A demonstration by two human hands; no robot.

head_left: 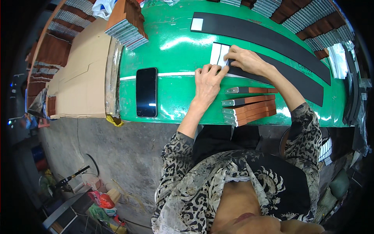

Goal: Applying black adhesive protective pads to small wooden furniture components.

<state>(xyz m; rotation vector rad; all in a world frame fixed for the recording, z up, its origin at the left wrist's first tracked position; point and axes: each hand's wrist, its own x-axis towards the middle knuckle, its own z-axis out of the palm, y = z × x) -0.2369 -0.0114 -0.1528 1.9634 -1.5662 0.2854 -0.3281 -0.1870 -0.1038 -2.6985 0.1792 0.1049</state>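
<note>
On a green-covered table, both my hands work at the near end of a black flat strip [286, 72] that bears a white label [216, 52]. My left hand [207, 84] has its fingers curled against the label's lower edge, its thumb reaching toward the right hand. My right hand [248, 61] comes in from the right, its fingertips pinched at the label's right side. A thin dark line splits the white area. What lies under the fingertips is hidden. Just beyond is a second black strip [257, 33] with a white patch at its left end.
Close to the table's front edge lies a stack of several brown and black bars [251, 107] with metallic ends. A black phone [146, 92] rests left of my hands. Further left are cardboard [83, 70] and a brown bundle [126, 25]. More brown bundles [292, 13] line the far right.
</note>
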